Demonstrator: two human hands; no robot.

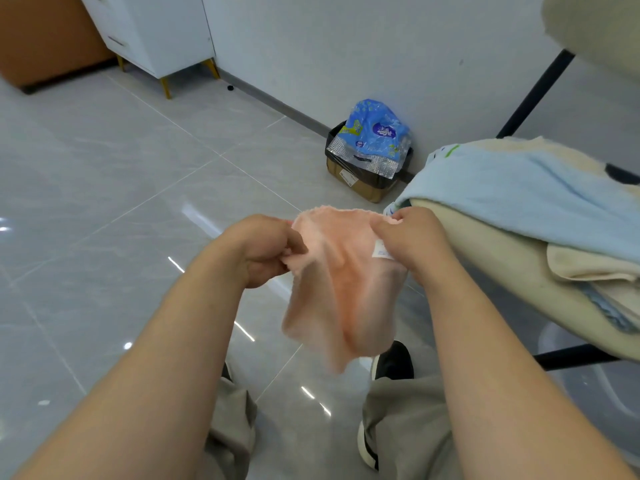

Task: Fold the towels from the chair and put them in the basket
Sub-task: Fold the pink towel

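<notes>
Peach-pink terry cloth, a small soft towel [341, 289], is held in the air above the glossy grey tiled floor [104, 202], just beside the cream padded chair [485, 258], and is gripped along its upper edge by both hands. The left hand [263, 249] is curled tightly, with a bunch of the left corner pinched between thumb and fingers. The right hand [412, 240] is likewise closed, the right corner being pinched just above a small white care label [381, 252]. The rest of the cloth hangs loose and rumpled below, so the fold is judged to be barely begun. A light blue towel [540, 202] and a cream towel [588, 265] are draped over the chair seat and are yet to be folded. No basket can be made out with certainty; a pale translucent rounded shape [588, 375] under the chair may be it. Several risks are suggested. Because the cloth is bunched rather than stretched flat, a lopsided fold could be produced. If one pinch is loosened while the grip is shifted, a corner could be dropped and the towel let onto the floor. The blue towel, overhanging the seat edge near the right hand, could be dragged off by a careless brush.
</notes>
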